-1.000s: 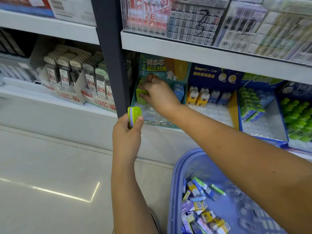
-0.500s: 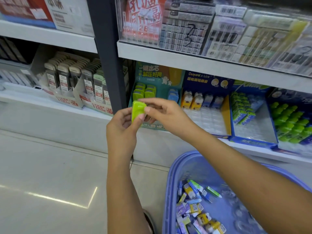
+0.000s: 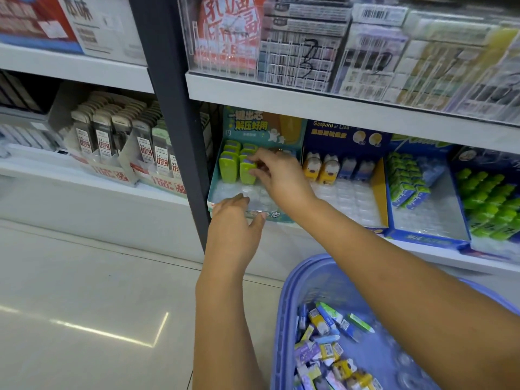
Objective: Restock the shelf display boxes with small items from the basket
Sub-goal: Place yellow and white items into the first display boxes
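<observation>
Basket: While the right forearm is reaching across above it, the blue plastic basket [image 3: 284,299] is sitting lowest in the frame at the right, holding a loose heap of small packaged items [image 3: 323,350] in purple, yellow, blue and green.
Left hand: The left hand [image 3: 233,218] is hovering at the front lip of the display box, its fingers loosely extended and holding nothing; whether it is touching the box cannot be told.
Display box: The teal display box [image 3: 215,187] is standing on the lower shelf [image 3: 281,240], just right of the dark upright post [image 3: 174,122], its clear moulded tray showing bare pockets at the front.
Right hand: The right hand [image 3: 281,175] is reaching into the box, pinching the front green item [image 3: 247,173] of the right-hand column between thumb and fingertips.
Green stock: The other green items [image 3: 228,161] are standing upright in two columns at the back left of the box.
Neighbours: A blue box [image 3: 346,133] of yellow and blue figures is sitting just beside, with green packs [image 3: 405,175] beyond it.
Above: Clear bins [image 3: 309,52] of barcoded packets are lining the upper shelf [image 3: 309,105].
</observation>
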The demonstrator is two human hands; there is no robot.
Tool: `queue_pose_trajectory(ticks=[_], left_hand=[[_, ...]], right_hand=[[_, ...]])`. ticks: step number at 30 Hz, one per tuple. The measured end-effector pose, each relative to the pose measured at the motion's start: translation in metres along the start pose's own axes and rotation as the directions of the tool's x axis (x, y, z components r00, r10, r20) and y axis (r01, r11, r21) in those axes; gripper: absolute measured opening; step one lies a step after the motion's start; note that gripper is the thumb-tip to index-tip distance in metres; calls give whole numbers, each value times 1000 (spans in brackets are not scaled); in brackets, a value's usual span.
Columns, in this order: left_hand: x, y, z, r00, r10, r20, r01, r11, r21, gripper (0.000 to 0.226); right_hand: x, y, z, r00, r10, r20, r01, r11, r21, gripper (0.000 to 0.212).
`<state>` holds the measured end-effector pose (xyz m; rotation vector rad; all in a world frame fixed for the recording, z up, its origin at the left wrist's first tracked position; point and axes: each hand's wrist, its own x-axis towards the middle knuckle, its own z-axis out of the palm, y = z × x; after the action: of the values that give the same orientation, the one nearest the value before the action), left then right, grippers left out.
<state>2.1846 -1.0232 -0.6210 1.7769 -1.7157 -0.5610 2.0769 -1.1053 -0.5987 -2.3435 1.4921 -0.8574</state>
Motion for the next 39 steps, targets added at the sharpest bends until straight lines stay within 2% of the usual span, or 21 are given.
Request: queue_pose_trajectory(ticks=[3,8,11,15,17,20,22,25,27,28,29,31,33,35,37,39], left_hand=[[-1,-1,-1,1000,0,12,0,1000,8,49],[0,-1,-1,1000,-8,22,7,1000,20,50],[0,-1,-2,1000,-13,24,12,1000,15,49],[-4,3,-4,999,-18,43,18,1000,9,49],[-10,7,-6,999,-20,42,20,1000,-10,49],[-22,19,-8,999,28,-21,-29,999,-45,44],[-28,32,-11,994,65,-87,-73,993,-95,31],[-33,56,-6,993,118,0,-116,980,-162,20],[-39,72,13,975,139,171,-106,976,-188,24],[-43,79,28,953,144,268,-104,982,-156,25],[-49,85,46,918,143,370,-116,989,-94,25],[-67,94,90,802,122,585,-167,986,23,19],[-94,98,137,612,88,786,-244,966,82,16],[-127,96,181,417,58,907,-350,931,101,20],[-158,86,214,259,38,965,-434,897,82,31],[-180,69,239,184,-9,983,-489,866,100,43]], right_hand=[[3,-1,2,998,-16,56,20,997,-73,30],[8,1,0,987,-145,62,156,955,-251,32],[14,3,3,985,-110,130,147,933,-329,37],[14,1,-2,986,-38,164,99,921,-378,29],[12,-6,-7,980,-9,199,93,905,-416,32],[-7,-11,-26,964,32,264,60,941,-334,50],[-33,-7,-47,975,19,222,31,975,-220,55],[-99,15,-86,993,52,109,-43,995,-88,24],[-152,43,-103,963,175,205,-158,983,-99,14],[-179,59,-106,916,254,310,-222,966,-134,14],[-207,75,-105,838,332,433,-275,943,-190,17],[-259,108,-97,616,467,634,-333,884,-328,28],[-304,134,-84,387,526,757,-326,846,-422,43],[-341,154,-71,209,528,823,-277,839,-468,57],[-369,168,-59,96,505,858,-233,849,-474,66],[-384,177,-51,29,475,879,-211,863,-460,65]])
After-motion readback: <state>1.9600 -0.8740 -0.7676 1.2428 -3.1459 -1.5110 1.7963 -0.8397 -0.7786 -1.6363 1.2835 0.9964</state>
